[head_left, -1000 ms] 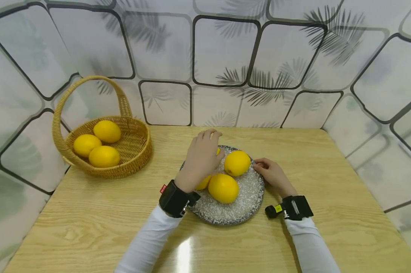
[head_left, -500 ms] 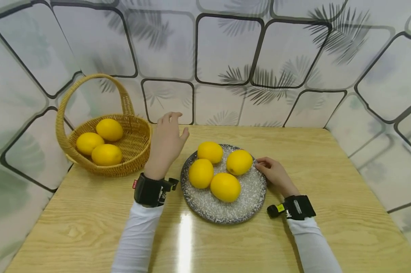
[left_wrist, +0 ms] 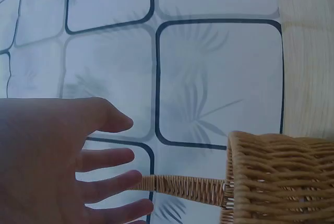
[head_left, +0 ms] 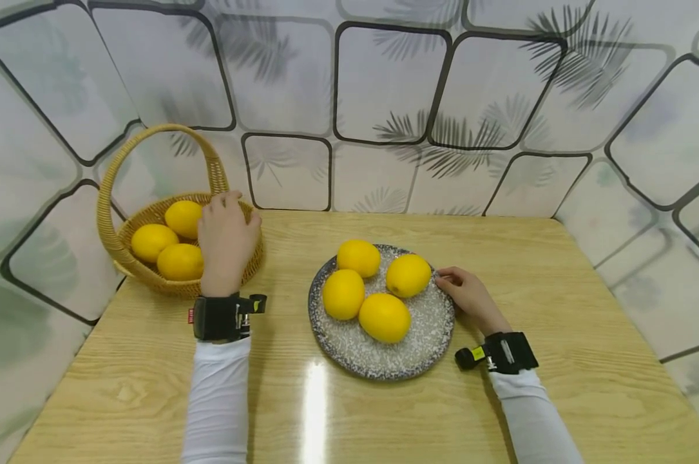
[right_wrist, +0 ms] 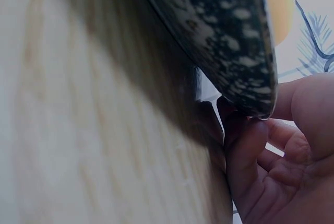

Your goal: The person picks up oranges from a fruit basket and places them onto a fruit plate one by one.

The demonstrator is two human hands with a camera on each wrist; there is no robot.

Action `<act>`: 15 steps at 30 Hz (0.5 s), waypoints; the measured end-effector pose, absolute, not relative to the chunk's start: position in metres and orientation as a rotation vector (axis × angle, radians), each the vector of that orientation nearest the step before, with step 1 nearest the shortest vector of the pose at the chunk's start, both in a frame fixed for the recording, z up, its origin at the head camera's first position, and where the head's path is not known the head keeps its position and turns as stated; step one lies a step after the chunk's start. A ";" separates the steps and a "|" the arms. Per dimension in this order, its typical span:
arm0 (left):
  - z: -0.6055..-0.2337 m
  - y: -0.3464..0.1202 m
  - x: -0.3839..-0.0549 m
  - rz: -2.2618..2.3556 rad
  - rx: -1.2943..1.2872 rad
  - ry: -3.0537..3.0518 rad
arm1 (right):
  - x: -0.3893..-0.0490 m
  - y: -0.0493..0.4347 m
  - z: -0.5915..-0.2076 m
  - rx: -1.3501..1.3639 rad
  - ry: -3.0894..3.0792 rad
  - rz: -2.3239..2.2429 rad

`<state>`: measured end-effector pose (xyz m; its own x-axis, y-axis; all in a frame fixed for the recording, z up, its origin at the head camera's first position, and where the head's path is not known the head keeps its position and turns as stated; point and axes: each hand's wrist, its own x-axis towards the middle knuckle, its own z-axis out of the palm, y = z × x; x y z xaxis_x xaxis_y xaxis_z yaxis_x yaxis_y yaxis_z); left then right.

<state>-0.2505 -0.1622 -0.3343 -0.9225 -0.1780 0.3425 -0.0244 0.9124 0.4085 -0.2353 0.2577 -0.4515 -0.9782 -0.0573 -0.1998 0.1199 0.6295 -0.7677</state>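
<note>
My left hand [head_left: 227, 241] hovers over the right side of a wicker basket [head_left: 250, 267], its fingers spread and holding nothing. In the left wrist view the thumb and fingers of this hand [left_wrist: 47, 161] stand apart in front of the basket handle [left_wrist: 190, 190]. Three lemons [head_left: 180, 262] lie in the left part of the basket; the hand hides some of its inside. My right hand [head_left: 471, 299] pinches the right rim of a speckled grey plate [head_left: 419, 348]. From the right wrist, fingers show under the plate's dark edge [right_wrist: 229, 41]. Several lemons [head_left: 384, 318] rest on the plate.
Basket and plate stand on a light wooden table [head_left: 558, 335], the basket at the back left. A patterned wall [head_left: 384, 180] closes off the back and both sides. The basket's tall arched handle [head_left: 114, 174] rises above its rim.
My left hand has let go of a lemon on the plate and swung left to above the basket, fingers opened. My right hand has stayed at the plate's rim.
</note>
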 end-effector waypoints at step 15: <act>-0.359 -0.198 -0.253 -0.589 0.399 -2.908 | -0.235 0.257 -0.453 0.042 2.659 -1.247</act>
<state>-0.2532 -0.1985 -0.3586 -0.9538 -0.2866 0.0903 -0.2289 0.8876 0.3998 -0.2352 0.2567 -0.4530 -0.9787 -0.0606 -0.1963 0.1122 0.6428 -0.7577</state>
